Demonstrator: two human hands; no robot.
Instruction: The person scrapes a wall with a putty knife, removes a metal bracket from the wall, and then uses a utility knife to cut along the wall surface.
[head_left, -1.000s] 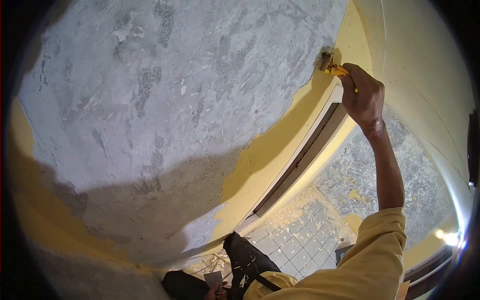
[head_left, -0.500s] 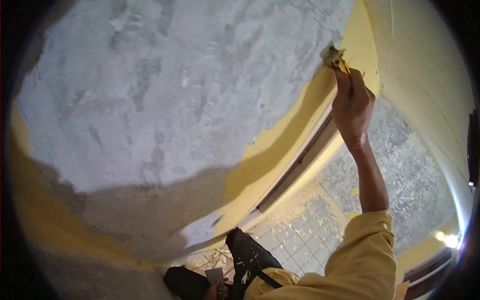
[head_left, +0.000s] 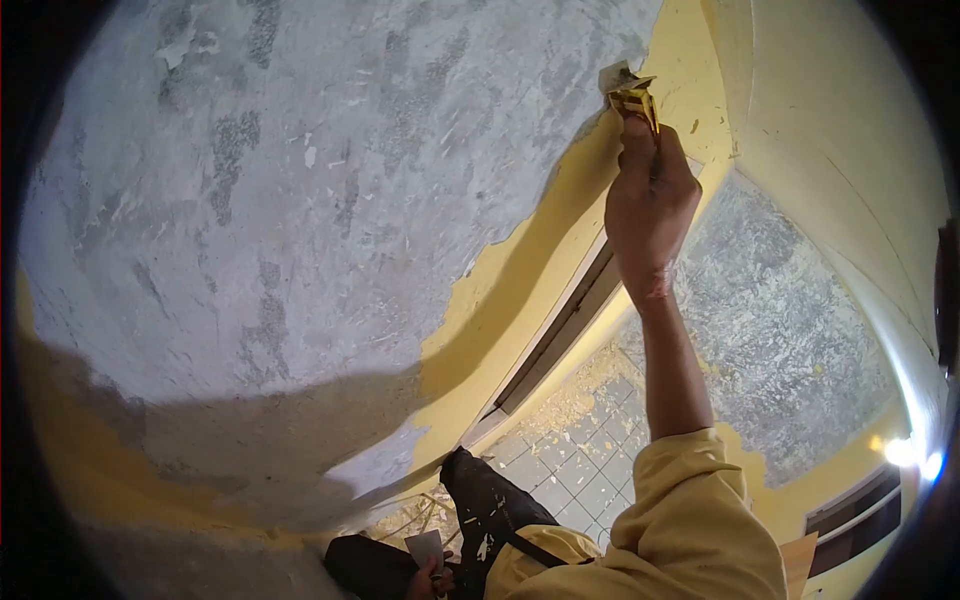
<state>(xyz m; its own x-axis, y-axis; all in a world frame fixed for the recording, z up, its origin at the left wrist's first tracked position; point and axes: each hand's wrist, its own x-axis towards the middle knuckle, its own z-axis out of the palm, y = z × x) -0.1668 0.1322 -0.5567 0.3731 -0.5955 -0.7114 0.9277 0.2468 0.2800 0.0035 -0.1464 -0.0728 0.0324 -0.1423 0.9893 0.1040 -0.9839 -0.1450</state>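
So it can reach the wall [head_left: 350,200] ahead, presumably, the right hand [head_left: 655,225] grips a scraper [head_left: 632,98] (left hand [head_left: 428,582], below, holds a flat blade [head_left: 425,546])

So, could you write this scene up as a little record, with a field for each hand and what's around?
Right hand: raised, gripping a yellow scraper
Scraper position: where grey patch meets yellow paint; blade contact unclear
Left hand: low, holding a flat-bladed tool
Wall: large grey patch, edged by yellow paint
Floor: grey tiles, strewn with pale flakes
Clothing: yellow sleeve, dark trousers
Light: bright glare at far right
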